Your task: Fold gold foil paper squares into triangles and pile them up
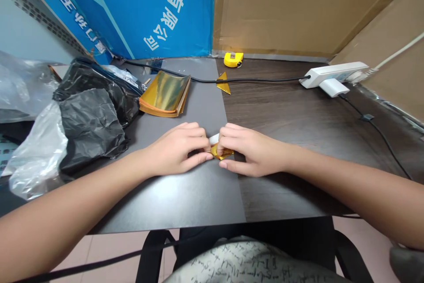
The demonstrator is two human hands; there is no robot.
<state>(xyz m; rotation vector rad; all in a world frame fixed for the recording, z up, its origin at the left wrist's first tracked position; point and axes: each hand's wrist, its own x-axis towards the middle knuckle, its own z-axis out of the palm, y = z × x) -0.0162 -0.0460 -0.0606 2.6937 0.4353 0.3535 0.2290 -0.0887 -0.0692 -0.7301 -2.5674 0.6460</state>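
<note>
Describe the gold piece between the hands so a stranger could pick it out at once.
On the wooden desk, find the edge of the grey mat. There, the left hand and right hand pinch a small folded gold foil piece. Unlike the gold triangle and gold sheet stack farther back, it alone is held.

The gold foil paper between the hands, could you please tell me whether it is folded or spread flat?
Folded: the gold foil paper shows creased, doubled layers, pinched between the left hand and the right hand.

Fig.: gold foil piece (221,154) partly hidden by my fingers (232,135); white item (214,138) too occluded to ID; my arms (62,212) cut off at frame edges.
</note>
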